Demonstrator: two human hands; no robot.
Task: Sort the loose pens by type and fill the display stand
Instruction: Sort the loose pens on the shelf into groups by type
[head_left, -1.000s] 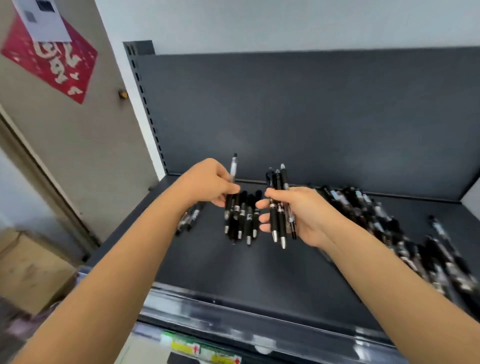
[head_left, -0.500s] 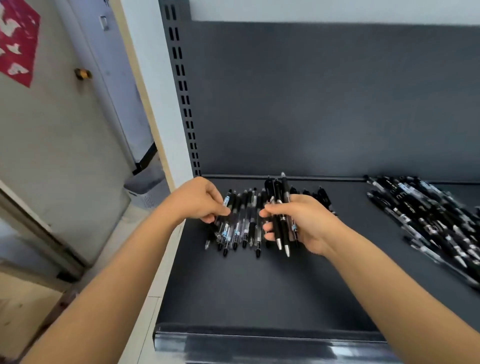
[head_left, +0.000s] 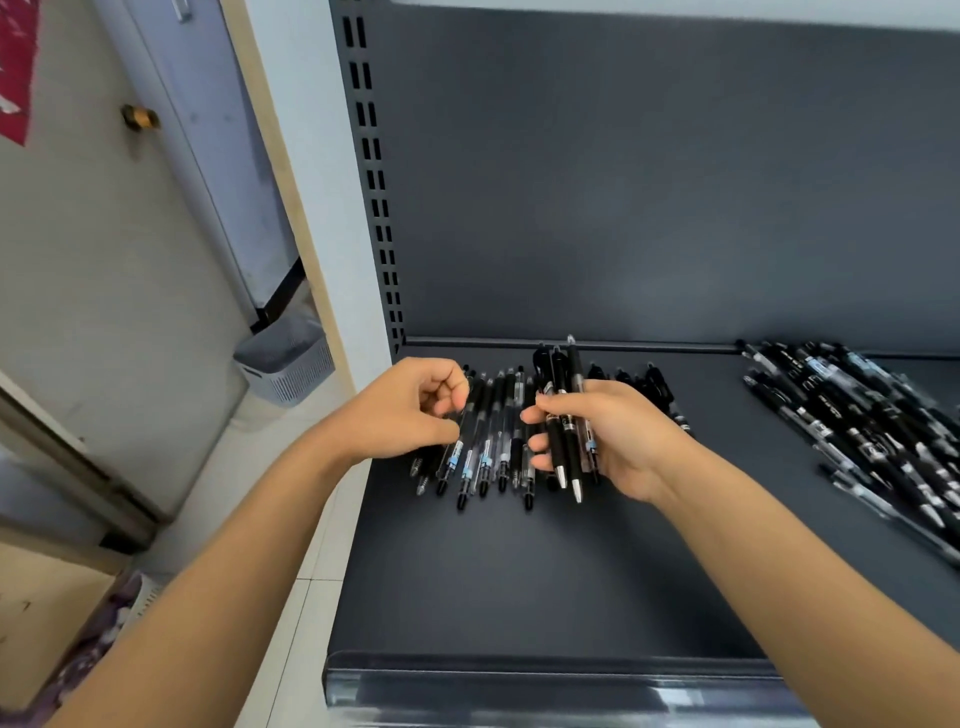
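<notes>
While the right hand (head_left: 602, 436) clamps its fingers round three black silver-tipped click pens (head_left: 560, 374) just right of a row of clear-barrelled pens (head_left: 493, 447) on a dark grey metal shelf (head_left: 519, 571), probably keeping types apart, the left hand (head_left: 410, 410) curls over the row's left end; any pinch is unclear.

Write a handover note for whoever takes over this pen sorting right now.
Left hand: fingers curled at the left edge of the sorted row; whether it grips a pen is unclear.
Right hand: grips a bundle of black pens.
The row lies on the shelf between the hands. A few dark pens lie behind the right hand, and the loose pile is far right.
Done: one row started.
Left: place the bundle, sort the pile.
</notes>
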